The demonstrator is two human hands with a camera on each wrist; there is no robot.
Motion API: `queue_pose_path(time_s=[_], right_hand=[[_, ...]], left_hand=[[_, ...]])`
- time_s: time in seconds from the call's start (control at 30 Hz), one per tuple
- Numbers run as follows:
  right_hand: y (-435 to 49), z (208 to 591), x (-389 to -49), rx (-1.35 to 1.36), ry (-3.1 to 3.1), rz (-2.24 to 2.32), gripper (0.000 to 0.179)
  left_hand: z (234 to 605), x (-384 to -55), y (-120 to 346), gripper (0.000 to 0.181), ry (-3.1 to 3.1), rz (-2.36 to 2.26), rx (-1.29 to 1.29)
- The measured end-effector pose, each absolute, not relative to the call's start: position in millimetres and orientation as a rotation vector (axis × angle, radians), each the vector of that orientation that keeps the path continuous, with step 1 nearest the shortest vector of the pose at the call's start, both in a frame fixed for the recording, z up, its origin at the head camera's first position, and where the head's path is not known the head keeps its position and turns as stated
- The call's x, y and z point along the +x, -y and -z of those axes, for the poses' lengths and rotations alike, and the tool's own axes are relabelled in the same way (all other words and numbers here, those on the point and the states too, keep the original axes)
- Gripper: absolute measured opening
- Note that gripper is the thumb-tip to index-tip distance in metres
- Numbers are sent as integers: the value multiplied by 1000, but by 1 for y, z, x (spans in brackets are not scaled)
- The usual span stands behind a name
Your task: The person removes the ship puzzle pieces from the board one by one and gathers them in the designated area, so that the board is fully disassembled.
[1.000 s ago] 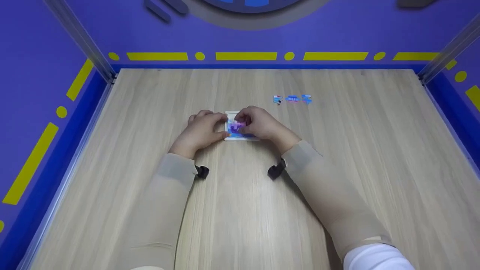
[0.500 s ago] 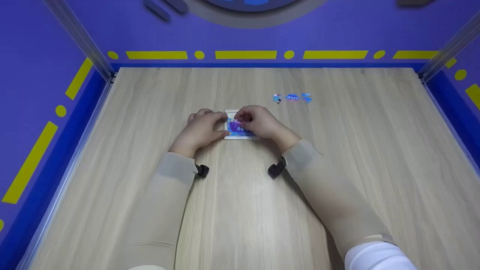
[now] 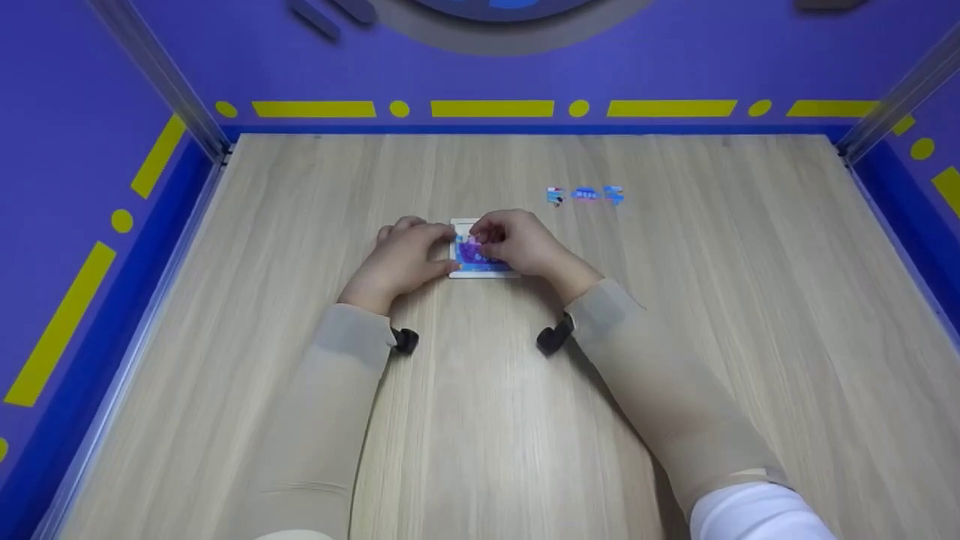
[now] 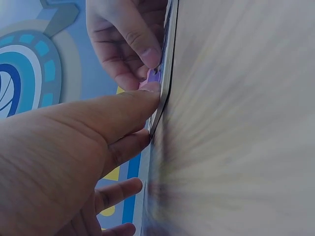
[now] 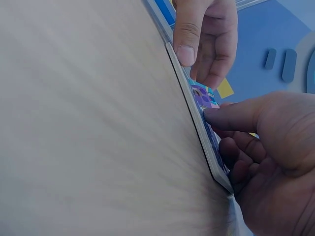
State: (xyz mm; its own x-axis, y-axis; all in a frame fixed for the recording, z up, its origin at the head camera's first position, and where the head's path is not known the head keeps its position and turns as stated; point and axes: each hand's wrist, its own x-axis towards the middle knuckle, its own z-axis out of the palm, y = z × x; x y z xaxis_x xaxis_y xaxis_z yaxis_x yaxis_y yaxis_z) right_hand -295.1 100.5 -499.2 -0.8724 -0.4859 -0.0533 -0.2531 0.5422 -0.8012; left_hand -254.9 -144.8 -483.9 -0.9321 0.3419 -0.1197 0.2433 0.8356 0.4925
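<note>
- Pale wood-grain table [image 3: 465, 420], blue-violet walls [image 3: 465, 71] with yellow bars and dots round it.
- White-edged frame [image 3: 484, 275] flat on the table before me, between my hands, picture side up.
- My left hand [image 3: 405, 259]: thumb and forefinger apart, both touching the frame's left side.
- My right hand [image 3: 525, 244]: fingers curled, thumb and forefinger pinching the pink-and-purple piece [image 3: 472, 242] inside the frame. My knuckles hide part of it; cannot tell its long axis, nor whether it sits flush.
- Key relation: the piece lies straight left of my right palm, right at the fingertips; right hand nearer, left only at the rim.
- Three loose pieces [image 3: 586, 194] in a left-to-right row, beyond the frame and off to its right, nearer my right hand. Only the head view has them.
- Left wrist view adds the frame edge-on, and my other left fingers stretched out, off the frame.
</note>
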Motion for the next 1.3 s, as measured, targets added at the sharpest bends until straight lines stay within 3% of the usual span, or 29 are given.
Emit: queue_pose_path(time_s=[0.57, 1.3], right_hand=[[-100, 499, -294, -650, -2572, 1171, 19], [-108, 496, -300, -553, -2518, 1309, 23]], left_hand=[[482, -255, 143, 62, -2815, -694, 447], [484, -256, 145, 66, -2811, -693, 446]])
